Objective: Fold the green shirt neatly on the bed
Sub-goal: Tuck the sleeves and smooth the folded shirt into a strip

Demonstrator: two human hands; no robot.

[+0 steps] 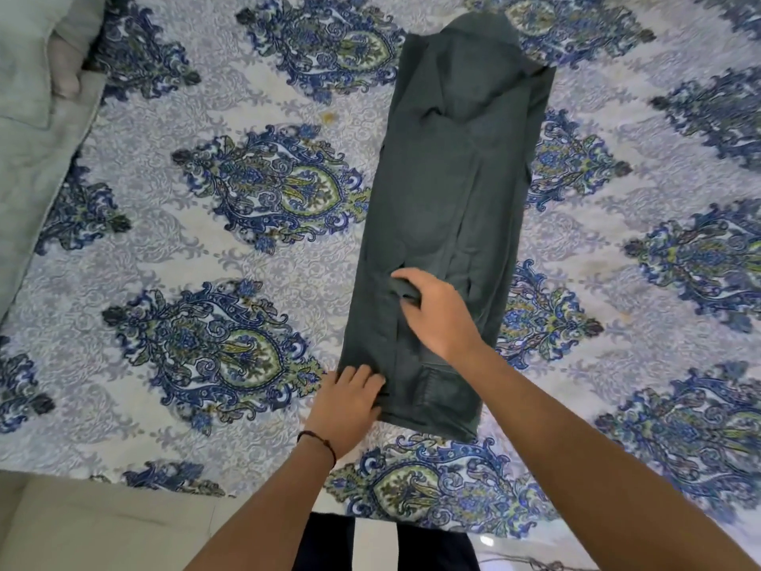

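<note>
Our green shirt (453, 191) is a long strip on the bed (206, 117), right under both hands. Right hand (436, 315) pinches a loose fold, left hand (346, 401) grips the near corner. Next we'd probably flatten that, then fold the hem up.

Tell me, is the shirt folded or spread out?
Partly folded. The shirt lies as a long narrow strip on the bed, sides turned in, not yet folded end to end.
</note>
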